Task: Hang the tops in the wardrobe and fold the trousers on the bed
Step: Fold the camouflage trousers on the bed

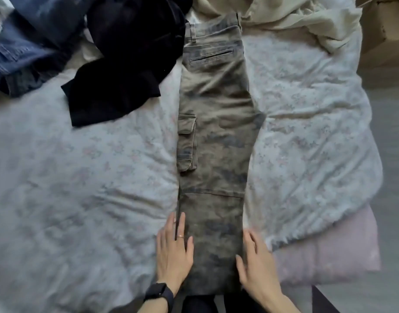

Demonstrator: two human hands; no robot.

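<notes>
Camouflage cargo trousers [214, 136] lie lengthwise on the bed [81, 177], folded leg over leg, waistband at the far end and hems near me. My left hand [174, 251] lies flat with straight fingers on the left edge of the lower legs. My right hand [255, 265] rests open against the right edge near the hems. A black garment [126, 64] lies crumpled at the far left of the trousers, touching their upper left edge. Blue denim [24, 41] is bunched in the far left corner.
A cream sheet or garment [295, 16] is rumpled at the far right of the bed. A cardboard box [383, 30] stands off the bed's right side. A pink cushion or blanket [329, 251] shows at the near right corner, beside grey floor [392, 199].
</notes>
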